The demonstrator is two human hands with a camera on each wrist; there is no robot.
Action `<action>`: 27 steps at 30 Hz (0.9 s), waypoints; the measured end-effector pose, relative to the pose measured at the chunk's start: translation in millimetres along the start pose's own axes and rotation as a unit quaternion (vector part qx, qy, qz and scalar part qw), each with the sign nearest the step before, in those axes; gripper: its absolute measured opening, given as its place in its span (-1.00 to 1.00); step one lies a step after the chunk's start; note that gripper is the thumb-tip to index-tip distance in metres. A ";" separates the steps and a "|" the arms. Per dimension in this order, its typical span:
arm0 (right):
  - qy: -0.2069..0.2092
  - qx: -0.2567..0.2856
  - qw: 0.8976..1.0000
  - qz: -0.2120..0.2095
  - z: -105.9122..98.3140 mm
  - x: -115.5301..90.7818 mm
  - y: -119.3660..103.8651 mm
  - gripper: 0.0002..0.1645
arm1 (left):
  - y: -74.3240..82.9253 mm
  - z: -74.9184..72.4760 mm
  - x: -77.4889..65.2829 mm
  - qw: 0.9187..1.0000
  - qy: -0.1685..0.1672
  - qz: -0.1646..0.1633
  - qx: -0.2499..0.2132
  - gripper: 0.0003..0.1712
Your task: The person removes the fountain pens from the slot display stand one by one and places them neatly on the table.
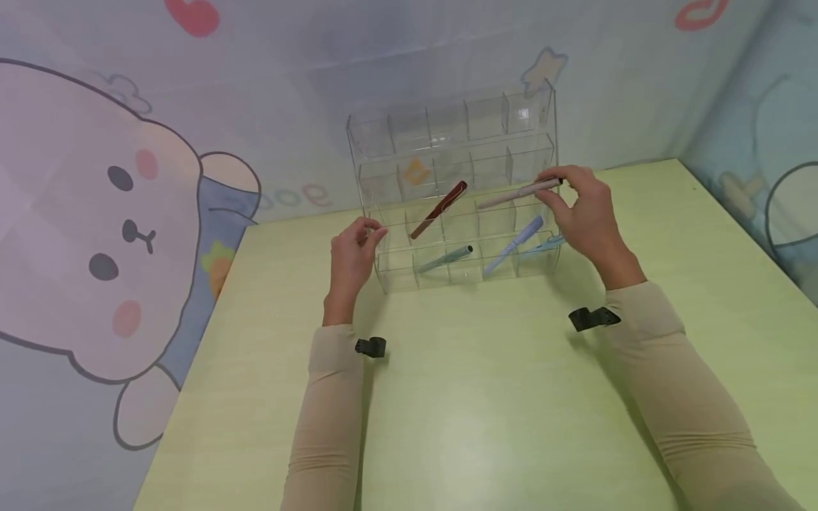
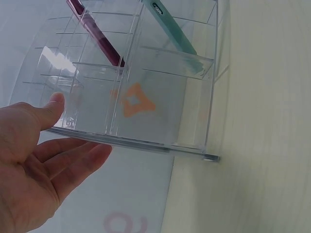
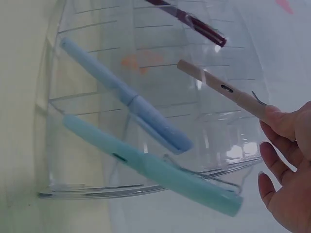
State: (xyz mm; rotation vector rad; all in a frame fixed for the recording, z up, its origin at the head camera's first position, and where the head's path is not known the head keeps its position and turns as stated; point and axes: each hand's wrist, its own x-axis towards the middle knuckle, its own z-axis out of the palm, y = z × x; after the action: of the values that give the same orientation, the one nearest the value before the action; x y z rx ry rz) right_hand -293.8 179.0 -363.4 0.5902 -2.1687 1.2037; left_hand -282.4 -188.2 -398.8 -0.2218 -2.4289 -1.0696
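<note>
A clear acrylic tiered rack (image 1: 463, 234) stands on the table, divided into small compartments. At its left side, my left hand (image 1: 354, 250) grips the side panel, thumb and fingers on opposite faces in the left wrist view. My right hand (image 1: 584, 213) pinches a pale pink pen (image 1: 519, 194) by its capped end, its other end over the third tier from the top. In that tier leans a dark red pen (image 1: 439, 210). The bottom tier holds a green pen (image 1: 447, 259), a lavender pen (image 1: 514, 245) and a light blue pen (image 1: 544, 245), all slanted.
Behind the rack hangs a printed cloth (image 1: 287, 106) with a cartoon bear. The upper two tiers hold no pens. Pale yellow-green tabletop (image 1: 473, 397) extends in front of the rack and to both sides. A black wrist mount (image 1: 593, 319) sits on the right sleeve.
</note>
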 end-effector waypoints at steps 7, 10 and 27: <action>0.042 0.013 0.999 -0.015 -16.4 2.8 -19.6 -0.67 | 0.5 0.2 -0.4 1.000 -0.003 -0.002 0.002 -0.80; 0.063 0.030 0.997 -0.017 -23.9 3.3 -31.0 -0.59 | 0.0 0.1 0.2 1.000 -0.003 -0.001 0.003 -0.79; 0.202 0.323 0.923 -0.059 -47.8 -2.9 -97.1 -0.55 | 0.7 0.3 0.5 1.000 0.000 -0.003 -0.002 -0.78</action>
State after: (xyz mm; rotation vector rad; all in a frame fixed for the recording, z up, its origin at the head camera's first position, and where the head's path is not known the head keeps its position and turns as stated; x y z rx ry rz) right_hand -218.0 172.7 -286.4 0.6504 -1.3557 1.7982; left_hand -282.7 -187.6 -398.3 -0.2144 -2.4291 -1.0771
